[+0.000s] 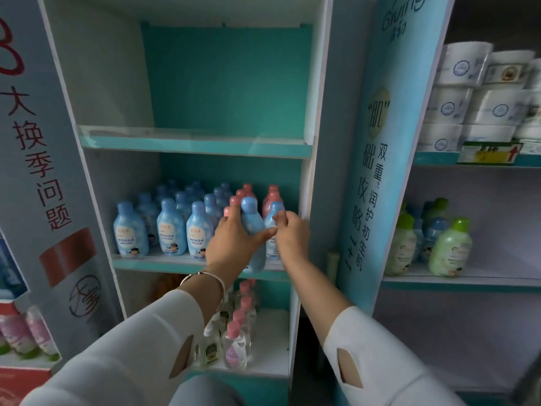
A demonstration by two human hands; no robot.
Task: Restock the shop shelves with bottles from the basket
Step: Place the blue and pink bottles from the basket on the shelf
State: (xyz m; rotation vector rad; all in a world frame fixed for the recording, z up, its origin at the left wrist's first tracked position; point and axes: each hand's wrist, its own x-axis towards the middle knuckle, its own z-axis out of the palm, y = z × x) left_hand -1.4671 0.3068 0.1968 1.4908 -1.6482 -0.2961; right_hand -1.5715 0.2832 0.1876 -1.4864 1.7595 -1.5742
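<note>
My left hand (234,240) is wrapped around a blue bottle (252,222) with a blue cap, holding it upright just above the front edge of the middle shelf (164,263). My right hand (291,234) grips a second blue bottle (273,213) beside it, at the right end of the same shelf. Several blue bottles (171,227) stand in rows on that shelf, and pink-capped bottles (247,190) stand behind my hands. The basket is out of view.
The shelf above (193,145) holds nothing. The shelf below has clear bottles with pink caps (237,341). A printed blue pillar (371,171) stands to the right, then shelves with green bottles (450,247) and white tubs (474,92).
</note>
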